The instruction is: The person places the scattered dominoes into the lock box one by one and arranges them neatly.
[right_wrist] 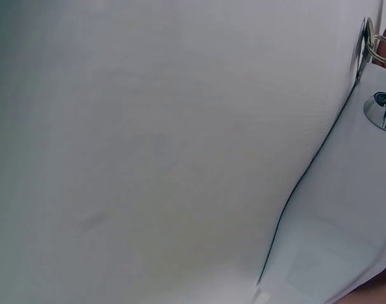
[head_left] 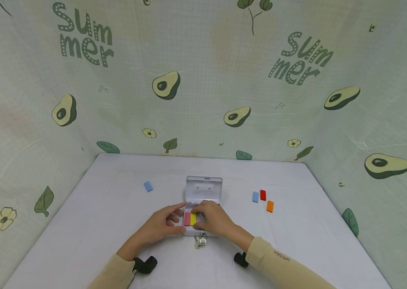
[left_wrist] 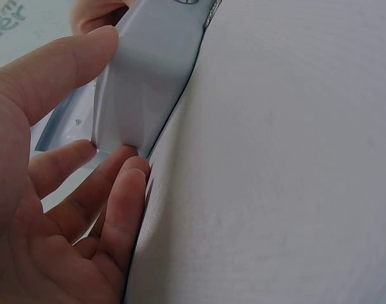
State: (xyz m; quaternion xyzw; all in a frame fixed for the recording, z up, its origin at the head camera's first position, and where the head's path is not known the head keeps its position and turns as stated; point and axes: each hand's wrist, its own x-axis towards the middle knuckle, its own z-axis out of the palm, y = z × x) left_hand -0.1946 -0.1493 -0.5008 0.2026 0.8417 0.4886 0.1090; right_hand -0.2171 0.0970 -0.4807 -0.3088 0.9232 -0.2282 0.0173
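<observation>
A small pale grey metal cash box (head_left: 203, 188) stands on the table, its lid raised at the back. Inside, a pink block (head_left: 187, 219) lies along the left wall beside a yellow block (head_left: 193, 219). My left hand (head_left: 158, 222) holds the box at its left side, thumb toward the front corner and index finger toward the rear one. The left wrist view shows the thumb on the rim and curled fingers against the side wall (left_wrist: 149, 82). My right hand (head_left: 216, 218) reaches into the box, pinching the yellow block between thumb and fingers. Its palm hides the box's right part.
Keys (head_left: 200, 241) hang from the lock (right_wrist: 381, 111) on the box's front. One blue block (head_left: 148, 186) lies at the back left. To the right are another blue block (head_left: 255, 196), a red block (head_left: 263, 195) and an orange block (head_left: 270, 206). Patterned cloth (head_left: 203, 136) surrounds the white table.
</observation>
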